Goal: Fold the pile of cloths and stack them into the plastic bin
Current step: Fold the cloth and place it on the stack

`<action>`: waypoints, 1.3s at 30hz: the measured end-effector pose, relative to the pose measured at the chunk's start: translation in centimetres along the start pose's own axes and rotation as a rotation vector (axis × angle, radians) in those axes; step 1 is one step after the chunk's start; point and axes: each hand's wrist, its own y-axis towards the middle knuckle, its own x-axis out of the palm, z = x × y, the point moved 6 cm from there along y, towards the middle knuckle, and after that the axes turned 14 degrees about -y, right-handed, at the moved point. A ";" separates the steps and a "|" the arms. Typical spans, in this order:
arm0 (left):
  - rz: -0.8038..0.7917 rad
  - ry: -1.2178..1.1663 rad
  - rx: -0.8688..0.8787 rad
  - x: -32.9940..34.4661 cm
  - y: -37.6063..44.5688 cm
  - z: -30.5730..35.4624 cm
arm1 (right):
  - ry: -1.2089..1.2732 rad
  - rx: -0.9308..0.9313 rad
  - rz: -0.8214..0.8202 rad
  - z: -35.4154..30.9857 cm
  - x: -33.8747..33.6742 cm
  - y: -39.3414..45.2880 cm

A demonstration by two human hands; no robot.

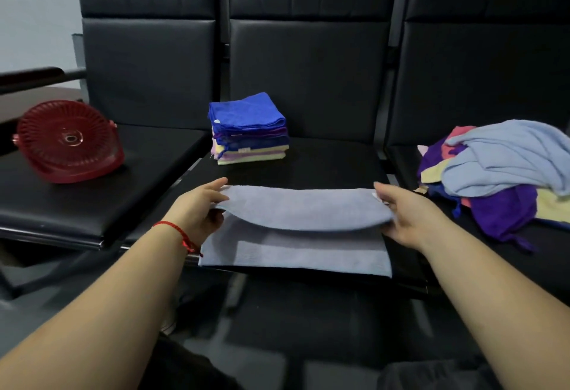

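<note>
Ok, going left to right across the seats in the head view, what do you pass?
Red plastic basket lying on its side → left hand → folded stack of cloths → grey cloth being folded → right hand → unfolded pile of cloths.

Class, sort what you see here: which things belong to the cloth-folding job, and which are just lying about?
Job: grey cloth gripped by left hand and right hand; folded stack; unfolded pile.
Lying about: red basket; black seats.
</note>
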 end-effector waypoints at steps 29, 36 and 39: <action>0.103 1.371 0.329 1.2 -3.2 0.9 | -1.265 -0.410 0.280 -1.2 3.6 -3.1; -0.274 1.536 0.388 8.9 -1.7 -5.8 | -1.474 -0.526 -0.115 3.1 12.2 -1.4; -0.210 1.568 0.289 6.8 0.3 -5.4 | -1.723 -0.399 -0.047 3.6 9.6 0.4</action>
